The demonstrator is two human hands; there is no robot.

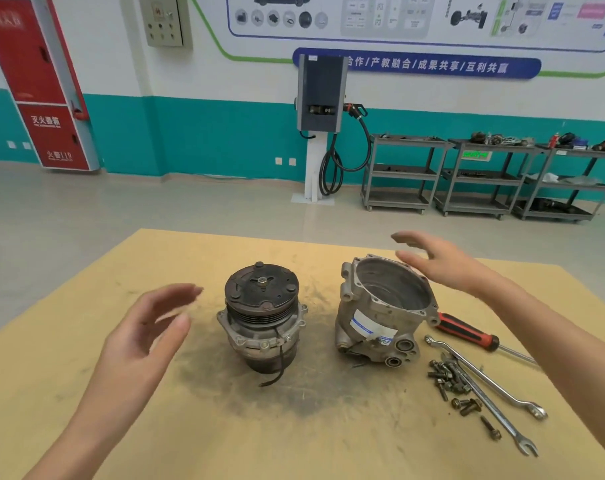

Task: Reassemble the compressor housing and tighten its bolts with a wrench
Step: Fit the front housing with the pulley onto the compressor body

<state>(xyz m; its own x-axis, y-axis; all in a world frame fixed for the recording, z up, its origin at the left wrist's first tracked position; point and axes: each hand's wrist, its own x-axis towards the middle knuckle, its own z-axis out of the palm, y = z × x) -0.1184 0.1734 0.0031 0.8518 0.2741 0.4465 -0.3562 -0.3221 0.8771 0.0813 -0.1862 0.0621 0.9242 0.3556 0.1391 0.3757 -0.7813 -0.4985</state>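
The compressor front half with its dark pulley [261, 317] stands upright at the middle of the yellow table [86, 375]. To its right stands the hollow silver housing [386, 308], mouth up, with a blue and white label. Several loose bolts [450, 379] lie right of the housing, beside two wrenches [491, 386]. My left hand [148, 327] hovers left of the pulley half, fingers straight, holding nothing. My right hand [439, 263] hovers over the housing's far right rim, fingers straight, holding nothing.
A red and black screwdriver [467, 332] lies behind the wrenches. A dark greasy stain spreads around the two parts. Beyond the table's far edge lie open floor, a charging post [320, 126] and grey shelf carts [477, 174] along the wall.
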